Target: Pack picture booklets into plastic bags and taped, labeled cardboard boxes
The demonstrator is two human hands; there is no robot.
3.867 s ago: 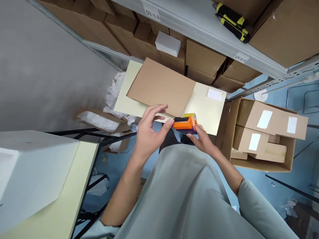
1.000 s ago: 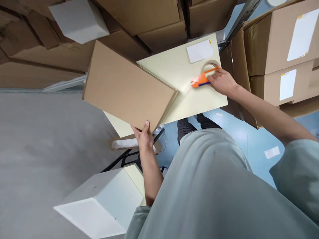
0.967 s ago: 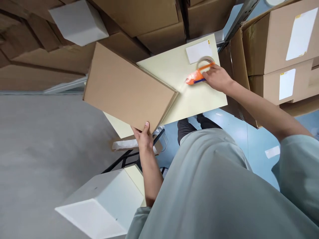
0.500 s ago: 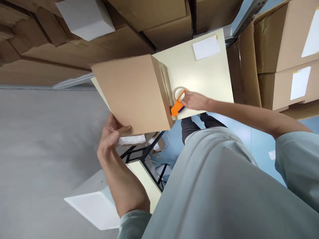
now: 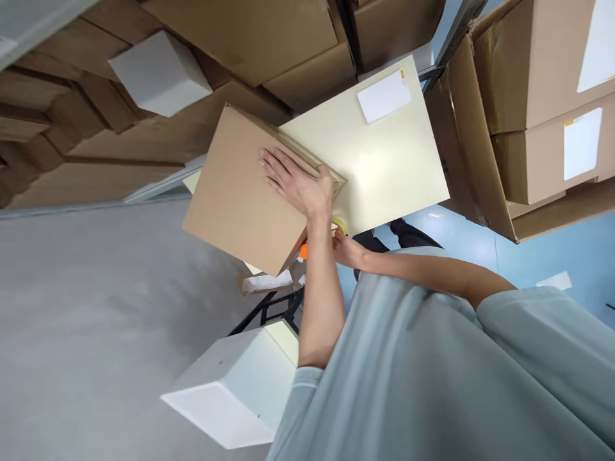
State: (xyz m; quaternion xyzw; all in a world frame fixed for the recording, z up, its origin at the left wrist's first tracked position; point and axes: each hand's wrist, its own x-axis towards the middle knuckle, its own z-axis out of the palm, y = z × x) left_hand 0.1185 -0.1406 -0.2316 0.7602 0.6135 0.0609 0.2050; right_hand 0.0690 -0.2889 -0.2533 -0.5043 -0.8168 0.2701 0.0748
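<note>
A brown cardboard box (image 5: 240, 192) rests turned at an angle on the pale tabletop (image 5: 398, 173). Flat against its upper face and near edge lies my left hand (image 5: 300, 186), fingers stretched out. Low at the box's near side, my right hand (image 5: 349, 250) is closed on an orange tape dispenser (image 5: 302, 251) carrying a roll of tape (image 5: 339, 225). My left forearm hides much of the dispenser, and the face of the box where it works is turned away from view.
A white label sheet (image 5: 384, 96) lies on the tabletop's far part. Cardboard boxes (image 5: 298, 38) stand stacked behind, with a small white box (image 5: 161, 73) among them. To the right is a large open carton (image 5: 480, 166) holding labelled boxes. A white box-like object (image 5: 230, 390) stands at lower left.
The box has turned on the tabletop. My left hand has gone from its lower left corner to its upper face, and my right hand has brought the tape dispenser closer to my body.
</note>
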